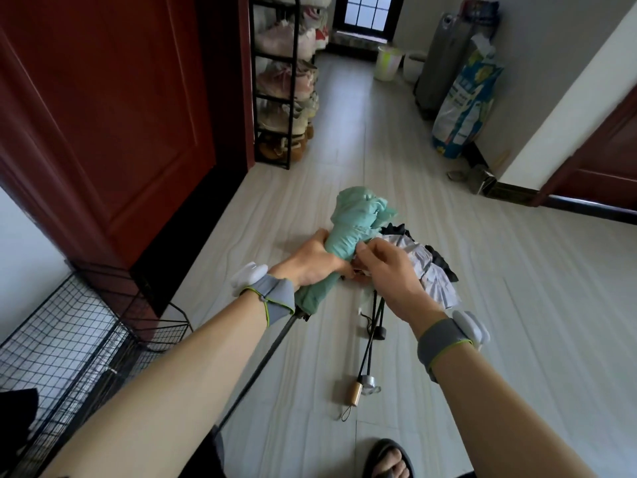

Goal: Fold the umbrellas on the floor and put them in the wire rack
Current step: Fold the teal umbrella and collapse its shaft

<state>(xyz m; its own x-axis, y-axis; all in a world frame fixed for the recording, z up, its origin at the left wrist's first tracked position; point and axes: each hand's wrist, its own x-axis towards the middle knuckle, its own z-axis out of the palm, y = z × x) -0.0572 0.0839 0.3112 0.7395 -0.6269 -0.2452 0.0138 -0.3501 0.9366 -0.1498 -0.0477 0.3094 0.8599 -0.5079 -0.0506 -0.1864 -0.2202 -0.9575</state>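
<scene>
**A:** Where is the wire rack (pixel 69 339)?

**B:** Low on the person's left, nearest of everything. It is black mesh with an open top, and no umbrella shows in the part in view.

**A:** And the green umbrella (pixel 348 229)?

**B:** Up and to the right of the rack, held off the floor (pixel 517 305) in both hands. Its dark shaft (pixel 262 367) starts close to the person, just right of the rack, and runs away to the bunched cloth at the far end. So the long axis points away from the person, slanting off from the rack.

**A:** The hands?

**B:** The left hand (pixel 310 260) is wrapped round the cloth, fingers and thumb closed on it. The right hand (pixel 389 270), on the side away from the rack, pinches the cloth with curled fingertips. Whether it has a strap, I can't tell.

**A:** Which is nearer the rack?

**B:** The left. I'd judge the drop goes down and leftward, but the shaft looks drawn out, so it likely needs pushing in first.

**A:** How does the umbrella look?

**B:** Mint green, gathered but puffy and crumpled at the tip, not yet bound tight.

**A:** Farther out?

**B:** The other umbrellas (pixel 431 274) lie on the floor, farther right of the rack. They are a heap of grey and black cloth with thin shafts pointing back toward the person, one ending in a wooden handle (pixel 356 393).
</scene>
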